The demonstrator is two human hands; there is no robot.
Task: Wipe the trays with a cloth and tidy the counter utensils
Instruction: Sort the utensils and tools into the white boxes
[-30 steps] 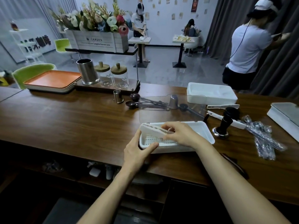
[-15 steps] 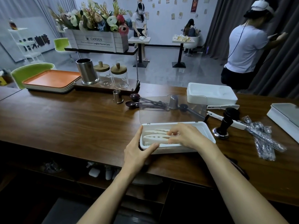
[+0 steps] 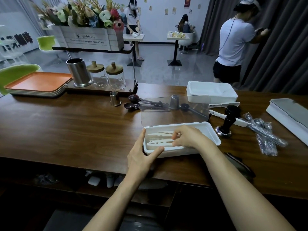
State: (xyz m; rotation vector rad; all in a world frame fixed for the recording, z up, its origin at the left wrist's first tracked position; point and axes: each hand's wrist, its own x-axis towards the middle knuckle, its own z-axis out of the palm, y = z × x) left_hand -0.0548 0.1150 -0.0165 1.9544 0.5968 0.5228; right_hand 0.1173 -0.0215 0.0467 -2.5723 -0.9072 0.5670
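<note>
Finding: the two white plastic tongs (image 3: 157, 138) now lie flat, side by side, lengthwise in the left half of the shallow white plastic storage box (image 3: 212, 131). A second ago one of them was held tilted above the box, and half a second ago it had come down beside its mate. It has since settled level.

Grip: the right hand (image 3: 189, 137) stays inside the box with its fingers curled over the handle ends of the tongs, forefinger and thumb closed on them. It has not let go. The left hand (image 3: 141, 157) is spread, with its fingers straight along the box's left end wall and its thumb pressed to the near wall. It steadies the box without clasping it and has kept that place throughout.

Location: the box stands at the near edge of the dark wooden counter (image 3: 66, 127), right of the middle. Its clear hinged lid (image 3: 175, 112) is raised at the far side.

Assessment: this pair of tongs is stowed. The lid is not yet shut. More utensils lie loose towards the far edge: dark measuring spoons (image 3: 133, 105), a further white tong (image 3: 224, 104) and a black coffee tamper (image 3: 228, 120). The stack of orange trays (image 3: 38, 81) sits at the far left corner with no cloth in view, so the wiping appears outstanding.
</note>
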